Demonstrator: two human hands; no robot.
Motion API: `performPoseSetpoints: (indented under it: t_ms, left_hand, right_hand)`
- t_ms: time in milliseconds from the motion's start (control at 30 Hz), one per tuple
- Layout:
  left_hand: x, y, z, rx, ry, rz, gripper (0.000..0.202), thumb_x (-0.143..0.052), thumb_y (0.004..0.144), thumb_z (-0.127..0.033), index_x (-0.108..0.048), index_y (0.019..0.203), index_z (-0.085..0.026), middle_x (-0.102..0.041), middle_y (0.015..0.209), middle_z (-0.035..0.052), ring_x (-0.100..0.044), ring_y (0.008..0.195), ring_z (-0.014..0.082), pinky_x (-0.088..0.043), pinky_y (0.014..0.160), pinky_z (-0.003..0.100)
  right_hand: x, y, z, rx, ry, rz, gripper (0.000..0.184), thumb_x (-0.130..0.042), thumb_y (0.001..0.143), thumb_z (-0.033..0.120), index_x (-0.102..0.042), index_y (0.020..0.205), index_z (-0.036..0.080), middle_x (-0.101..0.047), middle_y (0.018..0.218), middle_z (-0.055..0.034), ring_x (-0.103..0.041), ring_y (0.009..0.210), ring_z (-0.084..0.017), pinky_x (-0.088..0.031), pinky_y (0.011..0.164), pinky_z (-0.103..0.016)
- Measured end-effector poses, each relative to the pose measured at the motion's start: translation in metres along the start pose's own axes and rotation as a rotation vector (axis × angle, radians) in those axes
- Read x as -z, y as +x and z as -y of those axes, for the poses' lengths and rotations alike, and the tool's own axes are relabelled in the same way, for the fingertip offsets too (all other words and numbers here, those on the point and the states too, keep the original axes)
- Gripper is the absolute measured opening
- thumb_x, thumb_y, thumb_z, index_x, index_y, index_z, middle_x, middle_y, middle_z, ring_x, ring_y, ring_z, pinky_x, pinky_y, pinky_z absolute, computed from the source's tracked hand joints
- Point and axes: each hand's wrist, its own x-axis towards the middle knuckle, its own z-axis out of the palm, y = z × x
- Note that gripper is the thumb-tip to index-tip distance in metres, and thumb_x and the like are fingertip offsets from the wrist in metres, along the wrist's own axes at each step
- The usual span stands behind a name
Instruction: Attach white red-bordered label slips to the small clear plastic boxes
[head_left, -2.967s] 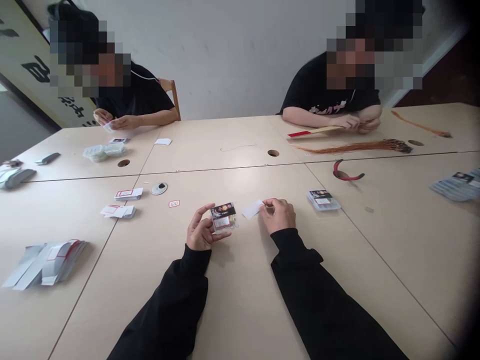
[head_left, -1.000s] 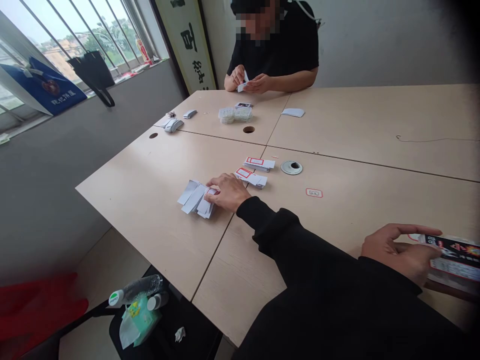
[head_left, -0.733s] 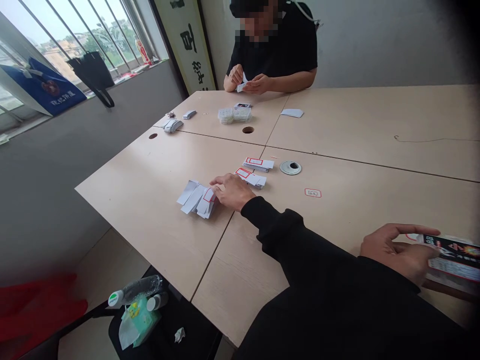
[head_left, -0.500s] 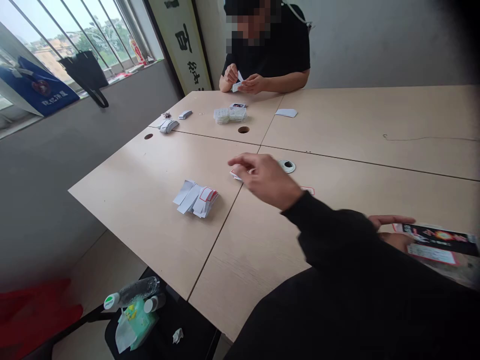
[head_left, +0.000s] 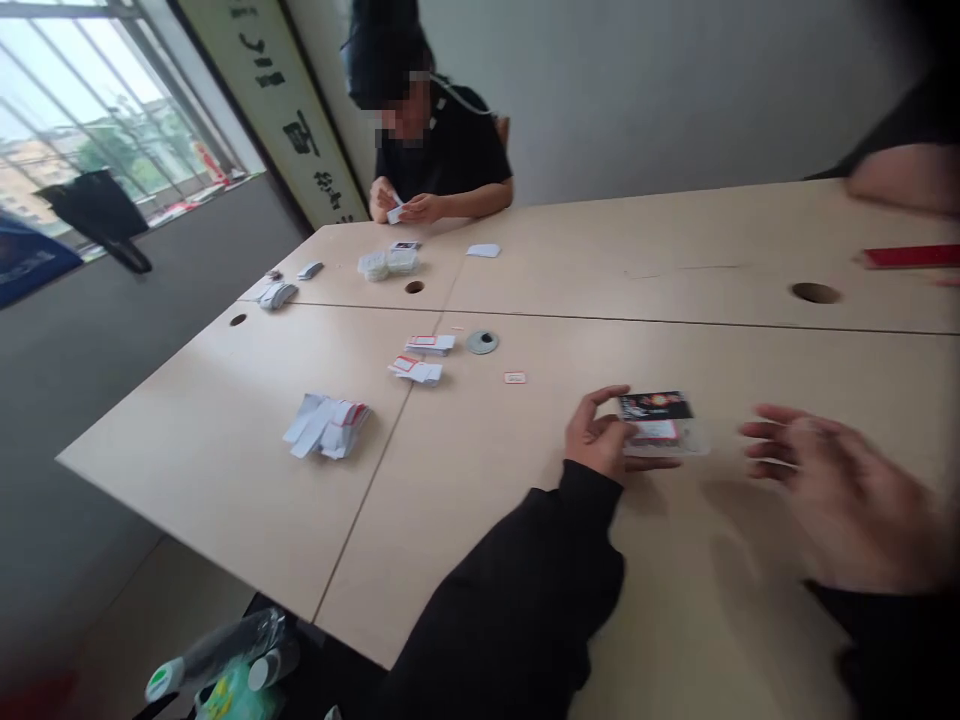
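My left hand (head_left: 598, 436) grips a clear plastic pack (head_left: 661, 425) with a black and red label, thumb and fingers along its near edge. To the right of the pack, my right hand (head_left: 832, 490) is blurred, with fingers spread and nothing in it. It hangs apart from the pack. On the table beyond lie a loose pile of white slips with red outlines (head_left: 326, 427) and two smaller stacks (head_left: 430, 343). A single red-outlined slip (head_left: 514, 377) sits alone nearby.
A co-worker's hands (head_left: 397, 208) work a white slip at the far end, beside clear plastic packs (head_left: 386, 263). Another person's forearm (head_left: 904, 175) and a red strip (head_left: 911, 257) show at the right. The table has cable holes and a round grommet (head_left: 482, 342).
My right hand has left the slip pile and swung right to beside the pack. The view has turned right. My left hand still holds the pack.
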Motion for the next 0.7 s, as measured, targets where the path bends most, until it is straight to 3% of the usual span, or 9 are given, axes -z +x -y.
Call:
performPoseSetpoints:
  t_ms: [67, 133, 367, 500, 600, 700]
  left_hand:
    - [-0.003, -0.001, -0.001, 0.022, 0.059, 0.016, 0.059, -0.059, 0.053, -0.016, -0.051, 0.111, -0.019, -0.056, 0.064, -0.0048, -0.065, 0.067, 0.0188, -0.058, 0.062, 0.038]
    - [-0.006, -0.001, -0.002, 0.057, 0.119, 0.009, 0.062, -0.06, 0.054, -0.015, -0.049, 0.114, -0.021, -0.061, 0.07, -0.0033, -0.066, 0.07, 0.0192, -0.058, 0.065, 0.039]
    - [-0.012, -0.007, -0.002, 0.112, 0.171, 0.046, 0.055, -0.062, 0.063, -0.018, -0.052, 0.117, -0.022, -0.068, 0.094, 0.003, -0.067, 0.082, 0.0216, -0.059, 0.068, 0.04]
    - [-0.015, -0.01, 0.002, 0.064, 0.235, 0.034, 0.063, -0.065, 0.061, -0.014, -0.05, 0.122, -0.021, -0.069, 0.096, 0.0044, -0.067, 0.084, 0.0231, -0.059, 0.069, 0.039]
    - [-0.016, -0.012, 0.004, 0.017, 0.291, 0.029, 0.069, -0.067, 0.059, -0.011, -0.048, 0.124, -0.021, -0.07, 0.094, 0.0042, -0.067, 0.086, 0.0237, -0.06, 0.071, 0.038]
    - [-0.018, -0.014, 0.004, -0.019, 0.318, 0.023, 0.068, -0.068, 0.06, -0.01, -0.048, 0.123, -0.022, -0.07, 0.091, 0.0033, -0.067, 0.086, 0.0228, -0.06, 0.072, 0.038]
  right_hand:
    - [-0.005, -0.008, 0.009, -0.228, 0.126, 0.026, 0.032, -0.055, 0.085, 0.053, -0.065, 0.099, 0.026, -0.064, 0.088, -0.0104, -0.059, 0.066, -0.018, -0.049, 0.058, -0.035]
    - [-0.009, -0.009, 0.018, -0.258, 0.187, 0.075, 0.044, -0.051, 0.084, 0.059, -0.063, 0.103, 0.021, -0.066, 0.085, -0.0085, -0.06, 0.065, -0.017, -0.05, 0.058, -0.033]
    - [-0.004, -0.01, 0.025, -0.203, 0.187, 0.158, 0.045, -0.046, 0.087, 0.056, -0.061, 0.106, 0.017, -0.056, 0.075, -0.0018, -0.051, 0.057, -0.013, -0.046, 0.049, -0.026]
    - [-0.003, -0.012, 0.025, -0.223, 0.168, 0.207, 0.039, -0.051, 0.086, 0.05, -0.057, 0.108, 0.019, -0.059, 0.081, -0.0018, -0.05, 0.057, -0.012, -0.046, 0.05, -0.026]
    - [-0.005, -0.013, 0.025, -0.157, 0.123, 0.129, 0.027, -0.054, 0.084, 0.042, -0.054, 0.099, 0.02, -0.058, 0.088, -0.0024, -0.052, 0.064, -0.013, -0.045, 0.052, -0.025]
    - [-0.004, -0.015, 0.027, -0.017, -0.075, 0.047, 0.014, -0.056, 0.081, 0.034, -0.054, 0.083, 0.021, -0.053, 0.08, -0.0007, -0.048, 0.064, -0.013, -0.043, 0.055, -0.025]
